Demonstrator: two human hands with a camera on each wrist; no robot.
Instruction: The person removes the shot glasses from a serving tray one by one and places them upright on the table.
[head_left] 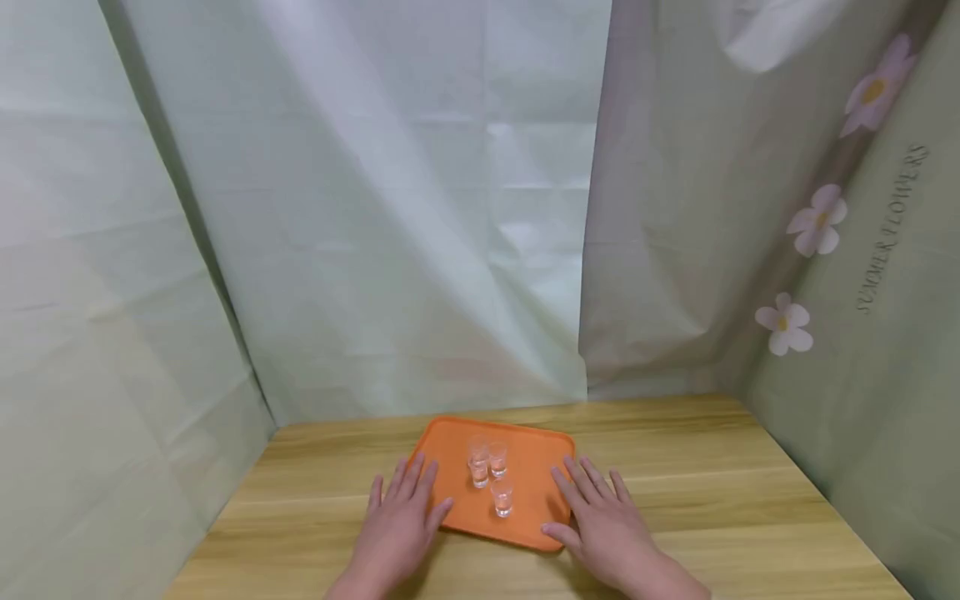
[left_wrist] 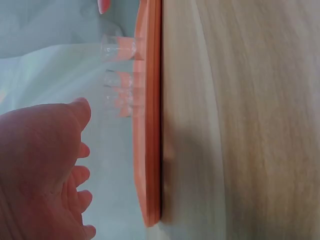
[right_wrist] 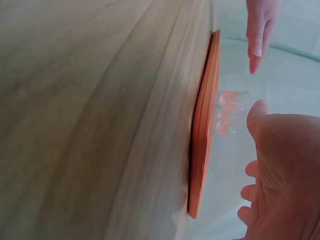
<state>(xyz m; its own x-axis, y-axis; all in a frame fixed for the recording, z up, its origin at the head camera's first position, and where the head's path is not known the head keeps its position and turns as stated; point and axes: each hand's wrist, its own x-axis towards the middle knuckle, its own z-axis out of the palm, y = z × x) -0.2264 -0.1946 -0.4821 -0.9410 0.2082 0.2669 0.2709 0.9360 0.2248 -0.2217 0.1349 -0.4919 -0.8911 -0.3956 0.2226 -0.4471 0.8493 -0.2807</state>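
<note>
An orange tray [head_left: 528,512] lies slightly turned on the wooden table, with several small clear shot glasses [head_left: 502,498] standing upright on it. Most of the glasses cluster near its middle; one stands closer to the front. My left hand [head_left: 397,525], fingers spread and straight, is over the tray's left edge. On the other side my right hand [head_left: 603,525] spreads its fingers by the right edge. Both wrist views show a gap between each hand and the tray, and neither hand holds anything. In the left wrist view the glasses [left_wrist: 122,49] rise from behind the tray's rim [left_wrist: 153,125].
The wood-grain table [head_left: 720,500] extends around the tray on both sides. Pale green curtains [head_left: 420,250] hang behind and at the left, and a flower-printed sheet [head_left: 862,375] hangs at the right.
</note>
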